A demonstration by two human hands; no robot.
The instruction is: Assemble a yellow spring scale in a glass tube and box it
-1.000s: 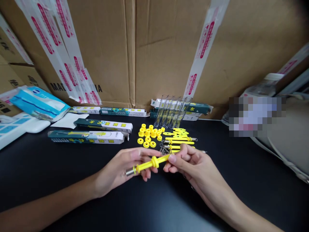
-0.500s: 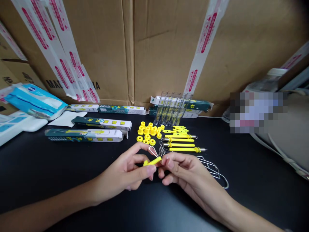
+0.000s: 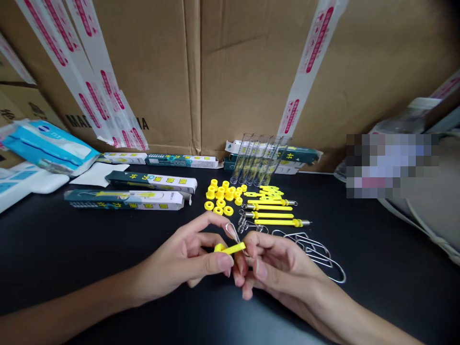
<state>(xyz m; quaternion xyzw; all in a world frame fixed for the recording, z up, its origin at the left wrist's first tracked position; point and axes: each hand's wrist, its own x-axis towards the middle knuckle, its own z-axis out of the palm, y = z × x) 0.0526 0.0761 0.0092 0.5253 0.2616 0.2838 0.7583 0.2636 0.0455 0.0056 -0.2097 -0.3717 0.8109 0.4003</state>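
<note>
My left hand (image 3: 203,251) is closed round a small yellow plastic rod (image 3: 233,248) with a wider end, thumb on the near side. A bent metal wire loop (image 3: 232,230) rises at the rod's far tip, beside my left index finger. My right hand (image 3: 269,261) has its fingers curled at that tip, index finger against the wire; its thumb stands slightly off. The wire's lower end is partly hidden by the fingers. Beyond the hands lie yellow rods with springs (image 3: 275,209), loose springs (image 3: 241,223), yellow caps and rings (image 3: 223,194), and bent wire hooks (image 3: 316,251).
Clear tubes (image 3: 257,160) stand upright at the back before printed boxes (image 3: 298,155). More narrow boxes (image 3: 125,199) lie left. A blue packet (image 3: 50,146) is at far left. A bottle (image 3: 406,120) and a beige bag (image 3: 427,196) are right. Cardboard (image 3: 233,72) walls the back.
The right hand's fingers have shifted slightly down and its thumb has moved off the index finger. The wire loop and yellow rod have moved a little right. The view has tilted slightly.
</note>
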